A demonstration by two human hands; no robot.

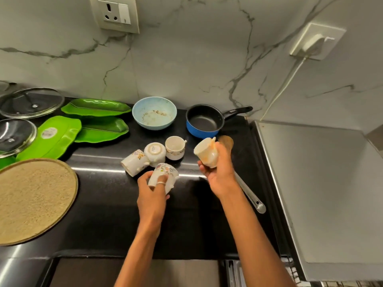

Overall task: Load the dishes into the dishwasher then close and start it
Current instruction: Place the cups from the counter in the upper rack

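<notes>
The left hand [152, 191] grips a floral cup [163, 172], fingers curled round its side, low at the black counter [103, 193]; whether the cup touches the counter cannot be told. The right hand [217, 170] holds a stained cup [206, 152] from below, tilted, clear of the counter, with orange smears on its side.

Just behind the left hand stand three more cups close together: a tipped cup [134, 162] on its side, an upturned cup [155, 151] with its base up, touching the tipped one, and an upright cup [175, 147]. A spatula [226, 141] with a wooden head and metal handle lies beside and partly under the right hand.

Farther back sit a dirty bowl [154, 114] and a blue pan [204, 121]. To the left lie green plates [97, 106], glass lids [31, 102] and a round mat [35, 199]. A steel surface [321, 183] lies to the right.
</notes>
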